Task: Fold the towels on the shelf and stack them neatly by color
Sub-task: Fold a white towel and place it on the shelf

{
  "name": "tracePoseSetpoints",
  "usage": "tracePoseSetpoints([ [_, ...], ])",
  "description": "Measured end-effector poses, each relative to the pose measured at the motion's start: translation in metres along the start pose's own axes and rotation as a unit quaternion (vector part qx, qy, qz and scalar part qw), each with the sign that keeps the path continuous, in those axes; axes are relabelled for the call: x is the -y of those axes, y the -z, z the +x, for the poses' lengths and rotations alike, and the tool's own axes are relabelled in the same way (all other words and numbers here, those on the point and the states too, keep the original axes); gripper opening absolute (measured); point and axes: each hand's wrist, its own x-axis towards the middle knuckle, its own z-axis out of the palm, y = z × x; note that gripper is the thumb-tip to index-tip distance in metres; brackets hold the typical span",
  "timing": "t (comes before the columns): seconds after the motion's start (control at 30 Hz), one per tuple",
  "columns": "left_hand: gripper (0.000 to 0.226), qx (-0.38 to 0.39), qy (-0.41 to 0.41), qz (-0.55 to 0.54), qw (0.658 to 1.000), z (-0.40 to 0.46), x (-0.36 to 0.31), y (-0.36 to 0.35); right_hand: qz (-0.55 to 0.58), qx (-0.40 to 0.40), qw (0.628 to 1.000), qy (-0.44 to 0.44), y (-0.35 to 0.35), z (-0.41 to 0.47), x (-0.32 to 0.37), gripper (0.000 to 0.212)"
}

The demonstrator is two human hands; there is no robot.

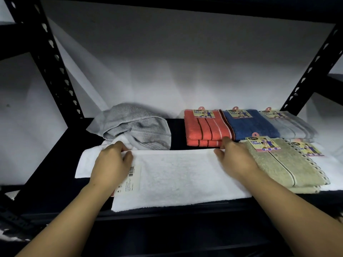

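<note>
Head view: both hands pinch the far edge of the white towel [181, 175] lying along the shelf [178, 127] front, left hand [111, 160] and right hand [235, 156] spread apart, likely to keep the fold square. Folded colored towels [204, 127] wait behind.

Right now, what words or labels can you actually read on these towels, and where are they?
"EVE" and "Face Towel": card tag on the beige towel.
"Face Towel": card tag on the orange towel.
Tags on the blue towel, grey-blue towel and far-right white towel: too blurred.
White towel label: a barcode, print too small.
</note>
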Motion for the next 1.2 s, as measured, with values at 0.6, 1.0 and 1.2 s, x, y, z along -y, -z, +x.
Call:
tracePoseSetpoints([
  [0.6, 0.009, -0.036, -0.038, 0.028, 0.998, 0.002, 0.003, 0.008, -0.026, -0.076, 0.997, 0.005, -0.019, -0.017, -0.006, 0.022],
  [1.0, 0.03, 0.023, -0.024, 0.074, 0.997, 0.0, 0.001, 0.017, -0.042, 0.008, 0.999, -0.031, -0.019, -0.041, -0.001, 0.038],
  [1.2, 0.057, 0.066, -0.054, 0.155, 0.984, -0.032, -0.021, 0.019, -0.054, 0.07, 0.996, 0.026, -0.01, -0.061, 0.073, 0.075],
])
